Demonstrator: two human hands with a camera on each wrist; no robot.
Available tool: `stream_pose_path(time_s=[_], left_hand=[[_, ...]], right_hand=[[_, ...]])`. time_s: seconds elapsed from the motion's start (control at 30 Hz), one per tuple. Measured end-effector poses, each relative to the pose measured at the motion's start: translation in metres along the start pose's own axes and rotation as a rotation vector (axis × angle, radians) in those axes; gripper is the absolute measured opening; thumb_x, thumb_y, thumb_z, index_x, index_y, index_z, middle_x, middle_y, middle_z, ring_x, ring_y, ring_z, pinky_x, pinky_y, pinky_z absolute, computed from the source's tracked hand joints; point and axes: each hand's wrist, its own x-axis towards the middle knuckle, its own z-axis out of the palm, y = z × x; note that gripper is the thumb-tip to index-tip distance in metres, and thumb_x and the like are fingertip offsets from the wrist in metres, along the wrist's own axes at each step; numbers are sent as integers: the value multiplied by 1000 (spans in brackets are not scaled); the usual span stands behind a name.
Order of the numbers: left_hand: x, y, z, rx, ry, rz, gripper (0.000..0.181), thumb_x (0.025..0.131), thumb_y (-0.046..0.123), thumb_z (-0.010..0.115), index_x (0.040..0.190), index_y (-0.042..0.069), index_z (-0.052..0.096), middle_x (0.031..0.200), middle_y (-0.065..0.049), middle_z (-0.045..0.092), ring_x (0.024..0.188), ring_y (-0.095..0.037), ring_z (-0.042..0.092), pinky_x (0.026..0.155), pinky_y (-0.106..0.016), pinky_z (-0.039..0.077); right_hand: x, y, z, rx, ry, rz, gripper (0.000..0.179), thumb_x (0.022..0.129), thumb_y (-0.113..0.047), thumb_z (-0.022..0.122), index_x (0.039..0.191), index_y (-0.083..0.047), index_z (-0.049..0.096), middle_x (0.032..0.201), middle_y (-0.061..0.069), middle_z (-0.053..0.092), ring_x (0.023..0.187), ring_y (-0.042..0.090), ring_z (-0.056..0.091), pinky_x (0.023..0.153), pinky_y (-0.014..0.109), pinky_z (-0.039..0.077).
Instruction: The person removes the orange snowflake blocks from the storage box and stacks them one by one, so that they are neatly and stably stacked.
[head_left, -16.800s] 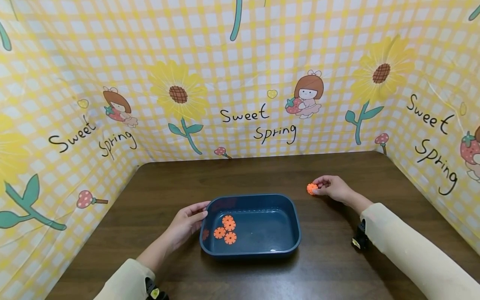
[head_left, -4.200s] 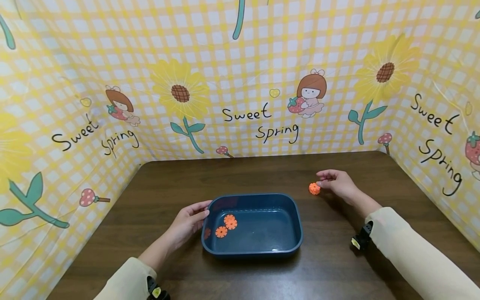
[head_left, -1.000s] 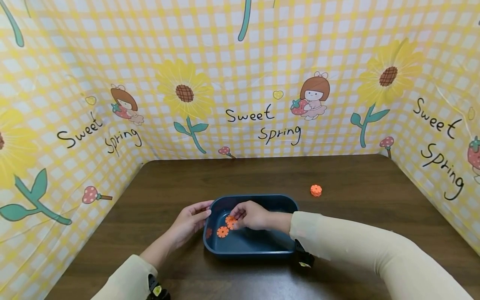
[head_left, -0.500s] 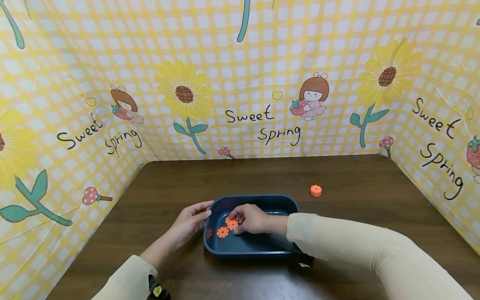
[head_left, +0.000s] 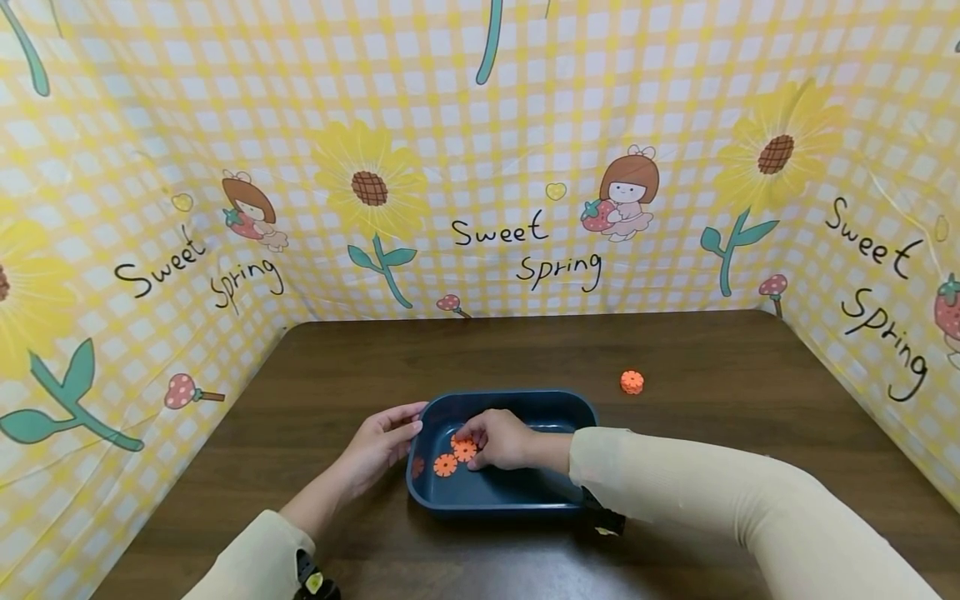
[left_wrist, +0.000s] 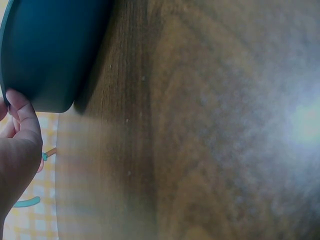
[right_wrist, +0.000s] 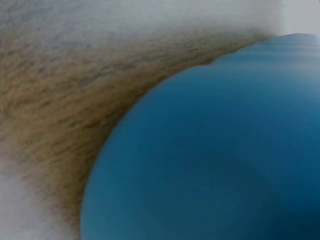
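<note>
A dark blue rectangular tray (head_left: pixel 517 500) sits on the table. At its left rim my left hand (head_left: pixel 381 443) grips the wall, with the thumb (left_wrist: pixel 19 100) against the outside in the left wrist view. My right hand (head_left: pixel 501 440) reaches inside, its curled finger and thumb at opposite edges of an orange notched disc (head_left: pixel 465 451). That disc overlaps another, partly hidden by the fingers. One more orange disc (head_left: pixel 446 465) lies flat beside them. Outside the tray, at the back right, stands a small stack of orange discs (head_left: pixel 632 382); how many is unclear.
The brown wooden table (head_left: pixel 360 358) is bounded by a yellow checked cloth (head_left: pixel 495 150) behind and at both sides. In the right wrist view, the tray's outer wall (right_wrist: pixel 200 150) fills much of the picture, with the hand hidden.
Since the older frames, the tray's discs went from four to three, and my right hand left the stack for the tray. Lately its fingers settled lower around a disc. My left hand stayed.
</note>
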Motion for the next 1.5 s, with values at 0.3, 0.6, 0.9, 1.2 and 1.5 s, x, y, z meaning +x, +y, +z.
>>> stream_pose_path(time_s=[0.3, 0.6, 0.9, 1.2, 1.5], left_hand=[[0, -1, 0, -7, -9, 1, 45, 99, 13, 57, 141, 0, 47, 126, -17, 54, 108, -24, 58, 90, -32, 51], [0, -1, 0, -11, 12, -3, 43, 99, 11, 58, 139, 1, 50, 125, -17, 55, 108, -25, 58, 89, -32, 51], [0, -1, 0, -4, 12, 1, 43, 99, 13, 58, 139, 1, 50, 127, -17, 55, 110, -26, 57, 91, -34, 50], [1, 2, 1, -3, -19, 16, 47, 98, 16, 60, 141, 0, 47, 128, -20, 52, 110, -27, 58, 94, -37, 48], [0, 0, 1, 6, 11, -1, 44, 99, 13, 58, 140, 1, 49, 124, -16, 55, 108, -25, 58, 92, -35, 50]], right_hand=[[0, 0, 0, 7, 4, 11, 32, 82, -8, 78, 114, -10, 71, 94, -1, 60, 81, 14, 54, 75, 25, 48], [1, 1, 0, -3, -1, -1, 27, 82, -7, 79, 107, -10, 71, 91, 0, 59, 78, 14, 54, 72, 24, 49], [3, 0, 1, -12, -6, -17, 24, 81, -8, 79, 103, -12, 71, 87, 0, 59, 75, 13, 55, 68, 24, 49], [0, 1, -6, 5, 0, -30, 26, 79, -3, 80, 102, -10, 71, 87, 1, 60, 73, 13, 56, 67, 24, 50], [-3, 3, -8, 62, 0, -21, 23, 78, -4, 81, 98, -8, 70, 84, 2, 63, 74, 13, 56, 67, 25, 49]])
